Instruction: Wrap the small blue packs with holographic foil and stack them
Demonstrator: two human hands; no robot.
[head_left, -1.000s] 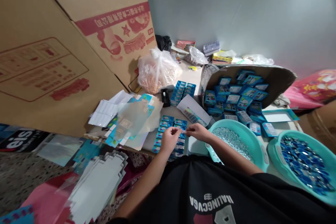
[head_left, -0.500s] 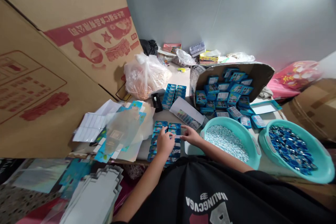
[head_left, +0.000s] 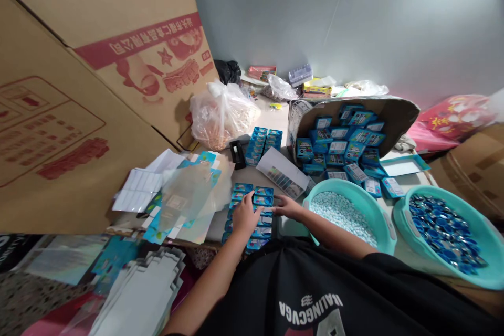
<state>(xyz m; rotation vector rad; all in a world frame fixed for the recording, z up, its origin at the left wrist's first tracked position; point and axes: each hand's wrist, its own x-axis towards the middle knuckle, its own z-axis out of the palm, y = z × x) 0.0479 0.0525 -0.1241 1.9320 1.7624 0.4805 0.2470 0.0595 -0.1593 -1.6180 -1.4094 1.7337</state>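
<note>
Small blue boxes lie in two columns on the table in front of me. My left hand rests over the left column, its fingers bent and its thumb reaching to the right column. My right hand is at the right edge of that column, fingers curled. A thin whitish strip runs between my two thumbs, low against one box, and its ends seem pinched by them. Part of the left column is hidden beneath my left hand.
Right of me stand a turquoise basin of pale pellets and another basin of shiny blue pieces. Behind them a tipped carton holds several blue boxes. Loose sheets, a black stapler-like object and a plastic bag lie left.
The whitish strip, held between both hands before, is now lower against a box. My hands have come down slightly toward me, the right one shifting a little right. The view has shifted slightly.
</note>
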